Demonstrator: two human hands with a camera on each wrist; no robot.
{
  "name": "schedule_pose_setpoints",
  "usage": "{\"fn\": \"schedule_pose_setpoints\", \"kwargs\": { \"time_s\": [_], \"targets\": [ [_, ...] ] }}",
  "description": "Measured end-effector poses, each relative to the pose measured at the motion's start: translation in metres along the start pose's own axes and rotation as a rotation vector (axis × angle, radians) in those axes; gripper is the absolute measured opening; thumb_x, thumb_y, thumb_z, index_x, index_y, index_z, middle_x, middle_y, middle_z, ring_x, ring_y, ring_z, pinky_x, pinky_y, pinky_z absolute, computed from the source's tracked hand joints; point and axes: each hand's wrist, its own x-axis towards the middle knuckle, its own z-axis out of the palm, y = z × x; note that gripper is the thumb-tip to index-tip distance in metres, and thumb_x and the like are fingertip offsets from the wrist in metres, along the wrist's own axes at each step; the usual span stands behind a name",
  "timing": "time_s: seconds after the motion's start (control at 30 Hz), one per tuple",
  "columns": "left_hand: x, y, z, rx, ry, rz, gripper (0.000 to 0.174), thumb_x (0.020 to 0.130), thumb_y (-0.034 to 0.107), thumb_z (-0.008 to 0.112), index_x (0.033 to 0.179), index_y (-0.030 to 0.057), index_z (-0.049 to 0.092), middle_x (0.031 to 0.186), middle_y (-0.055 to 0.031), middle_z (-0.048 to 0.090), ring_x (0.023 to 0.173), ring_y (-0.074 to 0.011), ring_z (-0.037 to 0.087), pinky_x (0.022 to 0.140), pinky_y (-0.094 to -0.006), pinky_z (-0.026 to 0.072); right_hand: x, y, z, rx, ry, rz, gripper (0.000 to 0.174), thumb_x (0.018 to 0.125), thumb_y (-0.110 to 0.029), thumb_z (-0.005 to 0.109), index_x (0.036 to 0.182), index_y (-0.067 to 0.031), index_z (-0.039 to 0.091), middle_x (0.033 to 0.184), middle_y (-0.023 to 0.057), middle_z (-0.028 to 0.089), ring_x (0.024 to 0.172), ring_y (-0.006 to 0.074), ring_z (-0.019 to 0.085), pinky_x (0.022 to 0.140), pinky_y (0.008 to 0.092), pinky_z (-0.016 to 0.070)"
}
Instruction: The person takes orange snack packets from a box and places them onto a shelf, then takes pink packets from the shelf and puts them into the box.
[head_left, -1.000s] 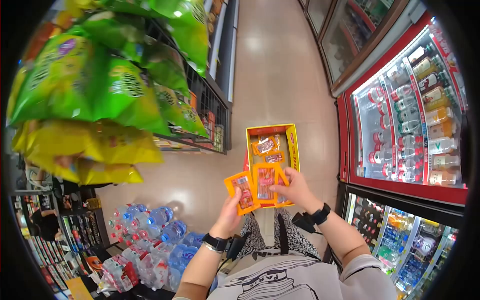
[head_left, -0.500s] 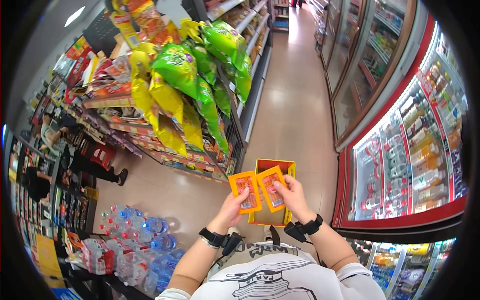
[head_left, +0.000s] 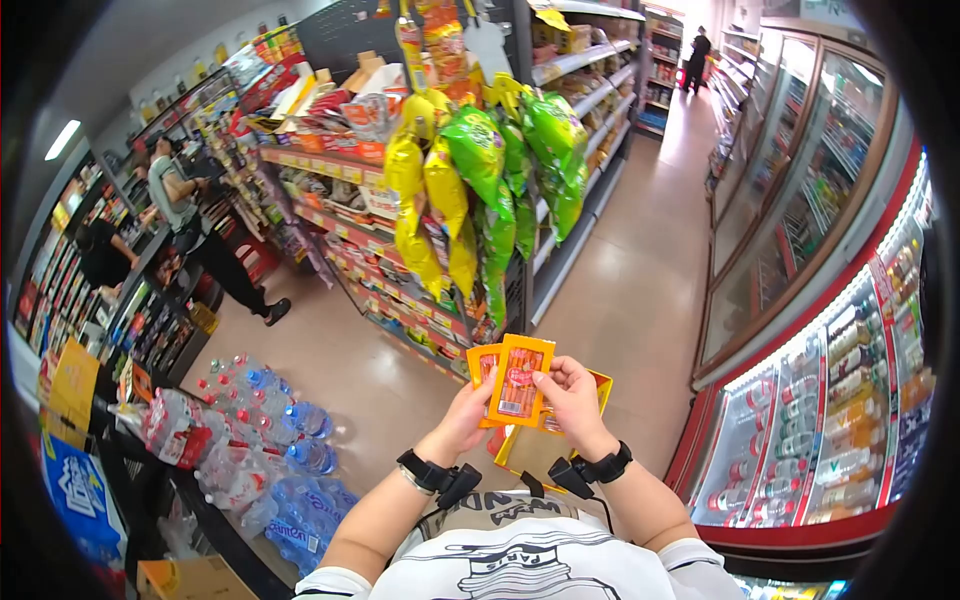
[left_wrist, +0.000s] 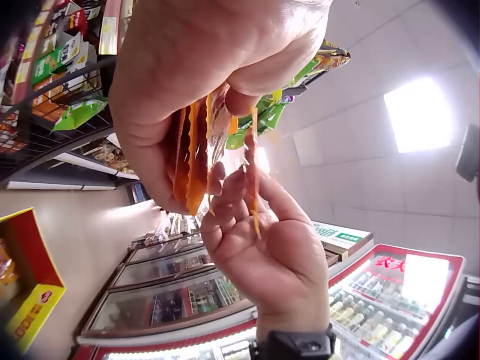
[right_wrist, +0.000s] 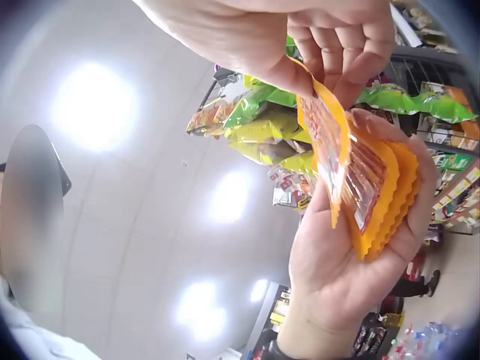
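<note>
In the head view my left hand [head_left: 462, 418] grips a small stack of orange snack packets [head_left: 481, 362], flat pouches with scalloped edges. My right hand [head_left: 578, 405] pinches one similar packet [head_left: 521, 378] by its edge, thumb on the front. Reddish sticks show through its clear window, and it overlaps the stack. From the right wrist view, the stack [right_wrist: 397, 187] lies in the left palm, with the single packet [right_wrist: 327, 135] tilted in front. A yellow-and-red carton [head_left: 604, 388] stands below the hands, mostly hidden by them; more orange packets show inside.
Hanging green and yellow chip bags [head_left: 475, 160] are ahead on a shelf end. Drink fridges [head_left: 800, 420] line the right side. Bottled water packs [head_left: 300, 500] stand on the floor at left. A person [head_left: 195, 220] is farther off at left; another [head_left: 697, 60] is down the aisle.
The head view has lifted and swung left, showing more of the shop. The two packets, apart half a second ago, now overlap, the right hand's one in front of the left hand's stack.
</note>
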Motion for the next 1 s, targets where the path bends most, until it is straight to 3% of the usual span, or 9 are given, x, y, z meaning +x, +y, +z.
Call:
{"fn": "schedule_pose_setpoints", "kwargs": {
  "time_s": [0.07, 0.17, 0.2, 0.33, 0.57, 0.7, 0.8, 0.93, 1.0],
  "targets": [
    [-0.003, 0.004, -0.004, -0.008, -0.022, 0.004, 0.055, 0.093, 0.05, 0.028, 0.126, 0.0079, 0.042, 0.12, -0.0053, 0.053, 0.105, -0.0158, 0.056, 0.089, -0.034, 0.0471, 0.003, 0.002, 0.01, -0.085, -0.036, -0.042, 0.012, 0.085, -0.005, 0.059, 0.095, -0.0011, 0.055, 0.084, 0.001, 0.061, 0.074, 0.0047, 0.056, 0.068, 0.0192, 0.0457],
    [-0.012, 0.014, -0.006, -0.022, -0.078, 0.029, 0.06, 0.092, 0.054, 0.023, 0.127, 0.0084, 0.04, 0.122, -0.0048, 0.052, 0.107, -0.0152, 0.054, 0.09, -0.0344, 0.046, 0.005, 0.004, 0.028, -0.131, -0.026, -0.094, 0.011, 0.081, -0.003, 0.063, 0.087, -0.0008, 0.054, 0.077, -0.0002, 0.059, 0.064, 0.0025, 0.053, 0.059, 0.0175, 0.0441],
    [-0.013, 0.016, -0.013, -0.057, -0.15, 0.013, 0.047, 0.094, 0.043, 0.039, 0.126, 0.0076, 0.042, 0.119, -0.0049, 0.053, 0.106, -0.0153, 0.054, 0.09, -0.0336, 0.0456, 0.006, 0.007, 0.033, -0.184, -0.012, -0.116, 0.01, 0.081, -0.004, 0.063, 0.085, -0.0012, 0.054, 0.072, -0.0019, 0.057, 0.06, 0.0014, 0.05, 0.054, 0.0171, 0.0411],
    [-0.022, 0.026, -0.025, 0.148, -0.165, 0.086, 0.045, 0.08, 0.008, 0.067, 0.12, 0.0052, 0.047, 0.113, -0.0046, 0.055, 0.102, -0.0145, 0.055, 0.087, -0.0309, 0.0459, 0.005, 0.013, 0.06, -0.272, 0.008, -0.171, 0.01, 0.081, -0.005, 0.063, 0.079, -0.0019, 0.053, 0.062, -0.006, 0.049, 0.054, -0.0006, 0.042, 0.047, 0.0165, 0.0334],
    [-0.041, 0.06, -0.085, 0.208, -0.148, 0.175, 0.041, 0.082, 0.01, 0.065, 0.119, 0.0054, 0.048, 0.108, -0.0024, 0.056, 0.098, -0.0119, 0.055, 0.084, -0.029, 0.0467, 0.016, 0.031, 0.119, -0.293, -0.074, -0.153, 0.01, 0.079, -0.006, 0.064, 0.079, -0.0021, 0.055, 0.062, -0.0047, 0.048, 0.055, 0.0012, 0.04, 0.049, 0.0186, 0.0344],
    [-0.06, 0.091, -0.129, 0.254, -0.162, 0.191, 0.04, 0.084, 0.011, 0.063, 0.12, 0.0045, 0.047, 0.108, -0.0029, 0.057, 0.097, -0.0116, 0.054, 0.084, -0.0286, 0.0454, 0.032, 0.028, 0.162, -0.522, -0.209, -0.277, 0.032, 0.074, -0.006, 0.07, 0.1, -0.0037, 0.052, 0.085, 0.001, 0.055, 0.064, 0.0027, 0.046, 0.054, 0.0186, 0.0393],
    [-0.083, 0.121, -0.156, 0.435, -0.172, 0.134, 0.037, 0.084, 0.012, 0.063, 0.117, 0.0043, 0.05, 0.105, -0.001, 0.056, 0.094, -0.0092, 0.053, 0.082, -0.0269, 0.0445, 0.032, 0.008, 0.201, -0.505, -0.353, -0.212, 0.062, 0.07, -0.01, 0.071, 0.125, -0.0052, 0.044, 0.101, 0.0099, 0.055, 0.068, 0.0124, 0.051, 0.06, 0.0244, 0.0446],
    [-0.103, 0.142, -0.204, 0.603, -0.28, 0.086, 0.033, 0.083, 0.015, 0.065, 0.112, 0.0052, 0.052, 0.1, 0.0001, 0.057, 0.09, -0.0076, 0.053, 0.081, -0.0257, 0.0443, 0.033, 0.014, 0.244, -0.839, -0.61, -0.267, 0.042, 0.073, -0.033, 0.068, 0.103, -0.0049, 0.06, 0.09, 0.0145, 0.064, 0.086, 0.0286, 0.061, 0.073, 0.0351, 0.0473],
    [-0.115, 0.151, -0.222, 0.639, -0.29, 0.06, 0.032, 0.083, 0.015, 0.065, 0.112, 0.0053, 0.053, 0.099, 0.0001, 0.057, 0.09, -0.0075, 0.053, 0.081, -0.0256, 0.0443, 0.028, 0.019, 0.265, -0.924, -0.646, -0.263, 0.037, 0.074, -0.03, 0.068, 0.1, -0.0052, 0.06, 0.088, 0.0136, 0.064, 0.082, 0.0286, 0.062, 0.071, 0.0347, 0.0474]
  ]
}}
